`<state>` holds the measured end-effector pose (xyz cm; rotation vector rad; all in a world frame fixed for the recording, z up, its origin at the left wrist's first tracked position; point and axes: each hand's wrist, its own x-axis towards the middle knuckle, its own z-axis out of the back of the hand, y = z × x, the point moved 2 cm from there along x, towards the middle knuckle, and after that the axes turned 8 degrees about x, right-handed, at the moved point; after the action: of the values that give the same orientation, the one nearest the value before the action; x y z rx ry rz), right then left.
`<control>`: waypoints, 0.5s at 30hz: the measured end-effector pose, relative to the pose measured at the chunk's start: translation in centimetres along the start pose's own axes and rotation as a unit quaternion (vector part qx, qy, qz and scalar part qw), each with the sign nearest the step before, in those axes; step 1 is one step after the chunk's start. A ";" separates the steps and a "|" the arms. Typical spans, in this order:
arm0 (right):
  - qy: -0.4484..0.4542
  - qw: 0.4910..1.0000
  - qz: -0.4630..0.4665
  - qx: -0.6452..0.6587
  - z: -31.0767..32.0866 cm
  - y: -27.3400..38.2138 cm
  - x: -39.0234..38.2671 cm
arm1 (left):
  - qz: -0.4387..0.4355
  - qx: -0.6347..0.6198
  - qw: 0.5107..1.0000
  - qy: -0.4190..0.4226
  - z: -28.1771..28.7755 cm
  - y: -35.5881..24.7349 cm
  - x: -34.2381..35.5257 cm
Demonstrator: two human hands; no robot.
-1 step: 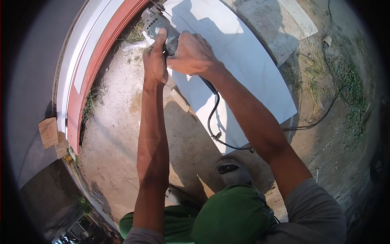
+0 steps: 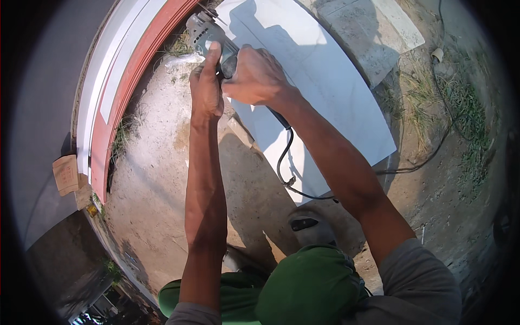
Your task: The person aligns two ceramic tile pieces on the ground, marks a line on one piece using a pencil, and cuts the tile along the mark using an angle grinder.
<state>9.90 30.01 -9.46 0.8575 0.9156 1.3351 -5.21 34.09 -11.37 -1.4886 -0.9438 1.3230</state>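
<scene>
The grey handheld power cutter [image 2: 208,35] sits at the far left corner of the white marble-patterned slab [image 2: 325,92], its nose at the slab's left edge where that edge meets the bare ground. The blade itself is largely hidden by the tool body, so contact with the slab cannot be confirmed, though a pale haze of dust [image 2: 181,59] hangs just beside the tool on the ground side. The right hand [image 2: 257,76] is wrapped over the rear of the tool, its fingers curled tight around the handle. The left hand [image 2: 206,86] lies along the tool's near side, fingers pressed together and extended forward along the housing, steadying it. A black power cord [image 2: 284,162] runs from the back of the tool, loops across the slab's near edge and trails off right over the dirt. The slab lies flat on the ground, its right edge near a second, dusty grey slab [image 2: 368,32] and a patch of grass [image 2: 460,108]. To the left, a curved red and white kerb [image 2: 116,103] borders the ground. Judgement: the cut along the slab's left edge appears to be in hand, near its far end. The next move calls for a steady two-handed feed along the line, with the cord kept behind the tool and away from the blade.
</scene>
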 end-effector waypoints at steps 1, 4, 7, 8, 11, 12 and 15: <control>-0.013 1.000 0.020 -0.004 -0.2 0.5 -1.3 | -0.001 -0.004 1.000 -0.017 0.2 -0.1 -1.5; 0.016 0.999 -0.009 0.027 -0.9 1.6 -4.4 | -0.003 -0.039 0.999 -0.008 0.9 0.0 -5.5; 0.039 0.998 -0.009 0.043 -1.4 1.0 -7.3 | 0.022 -0.036 0.999 -0.017 0.9 1.1 -8.7; 0.064 0.995 -0.051 0.057 -1.4 0.8 -8.0 | 0.032 -0.029 0.999 -0.017 0.8 1.5 -9.7; 0.069 0.996 -0.052 0.021 -1.3 0.1 -8.8 | 0.057 -0.035 0.997 -0.032 0.7 3.4 -10.3; 0.072 0.996 -0.051 0.019 -1.2 -0.1 -8.7 | 0.060 -0.048 0.997 -0.029 0.1 3.7 -10.3; 0.085 0.993 -0.083 0.027 -0.9 -0.8 -6.9 | 0.071 -0.066 0.995 -0.013 -0.5 4.0 -8.2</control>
<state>9.32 23.03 -10.21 0.6999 1.1356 1.2571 -5.90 25.08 -12.75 -1.6693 -0.9733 1.4082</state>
